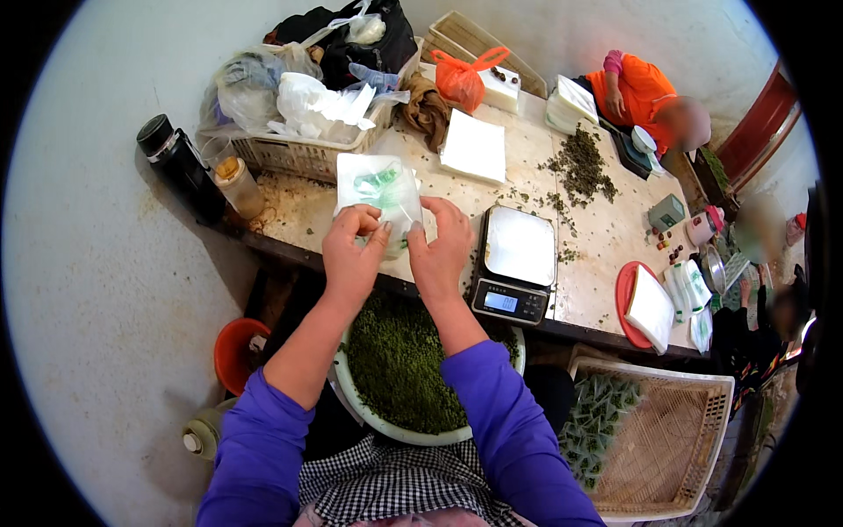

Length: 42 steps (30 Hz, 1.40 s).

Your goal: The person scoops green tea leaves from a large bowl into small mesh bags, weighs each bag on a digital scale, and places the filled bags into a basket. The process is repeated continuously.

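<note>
Above the table's near edge, both my hands are on a clear plastic bag [399,189] with green print. My left hand [351,250] pinches its lower edge between thumb and fingertips. At the bag's right side, my right hand [443,250] grips with thumb and curled fingers. Part of the bag is hidden behind my fingers. Just right of my right hand stands a digital scale [520,246] with a bare pan and a lit display. Below my forearms sits a wide pale basin [345,373] full of small dark green pellets [408,360].
A white stack of bags [474,147] and a pile of dark pellets [584,167] lie on the table. A crate [676,430] at lower right holds small filled bags [601,417]. At left are a black thermos [184,171] and red bucket [235,351]. Co-workers [645,97] sit beyond.
</note>
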Each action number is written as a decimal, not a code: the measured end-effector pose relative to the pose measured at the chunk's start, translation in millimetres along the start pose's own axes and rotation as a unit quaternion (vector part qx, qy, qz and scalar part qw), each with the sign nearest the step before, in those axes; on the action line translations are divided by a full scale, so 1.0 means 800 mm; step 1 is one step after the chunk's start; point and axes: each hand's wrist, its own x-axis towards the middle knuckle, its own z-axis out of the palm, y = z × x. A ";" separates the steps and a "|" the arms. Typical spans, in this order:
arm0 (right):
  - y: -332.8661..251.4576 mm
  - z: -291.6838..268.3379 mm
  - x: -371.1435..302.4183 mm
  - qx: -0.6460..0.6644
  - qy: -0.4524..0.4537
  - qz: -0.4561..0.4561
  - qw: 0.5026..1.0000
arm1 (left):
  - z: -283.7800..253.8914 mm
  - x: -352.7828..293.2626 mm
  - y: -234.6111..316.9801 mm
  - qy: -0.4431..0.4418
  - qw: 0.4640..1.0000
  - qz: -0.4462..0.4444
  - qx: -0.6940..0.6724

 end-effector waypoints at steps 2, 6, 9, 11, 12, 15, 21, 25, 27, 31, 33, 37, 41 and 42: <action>-0.013 -0.013 -0.014 0.212 0.013 0.111 0.971 | 0.008 -0.025 0.015 -0.028 0.998 0.044 0.034; -0.012 -0.062 -0.072 0.247 -0.053 0.192 0.948 | 0.014 -0.103 0.045 -0.067 0.975 0.187 0.100; 0.026 -0.090 -0.138 0.169 -0.083 0.210 0.959 | -0.006 -0.164 0.057 -0.201 0.932 0.261 0.153; 0.048 -0.114 -0.186 0.118 -0.132 0.203 0.963 | -0.018 -0.189 0.069 -0.259 0.898 0.298 0.196; 0.055 -0.126 -0.209 0.115 -0.148 0.200 0.962 | -0.021 -0.195 0.075 -0.282 0.877 0.325 0.212; 0.066 -0.161 -0.245 0.141 -0.241 0.247 0.928 | -0.041 -0.215 0.083 -0.390 0.834 0.324 0.218; 0.104 -0.207 -0.237 0.086 -0.286 0.054 0.953 | -0.063 -0.229 0.065 -0.382 0.872 0.258 0.166; 0.174 -0.184 -0.244 -0.268 -0.194 0.069 0.941 | -0.043 -0.224 0.050 -0.265 0.933 0.166 0.177; 0.179 -0.159 -0.253 -0.344 -0.211 0.036 0.914 | -0.036 -0.221 0.047 -0.223 0.953 0.113 0.169; 0.159 -0.124 -0.260 -0.267 -0.212 0.091 0.936 | -0.033 -0.232 0.016 -0.211 0.970 -0.066 0.099; 0.140 -0.118 -0.257 -0.217 -0.205 0.139 0.944 | -0.031 -0.227 0.008 -0.178 0.978 -0.029 0.108; 0.118 -0.098 -0.260 -0.139 -0.174 0.122 0.967 | -0.033 -0.226 -0.007 -0.142 0.985 -0.084 0.054; 0.083 -0.067 -0.269 -0.044 -0.214 0.095 0.971 | -0.037 -0.221 -0.011 -0.119 0.986 -0.107 0.041; 0.077 -0.067 -0.267 0.008 -0.208 0.094 0.974 | -0.043 -0.220 -0.011 -0.117 0.986 -0.107 0.053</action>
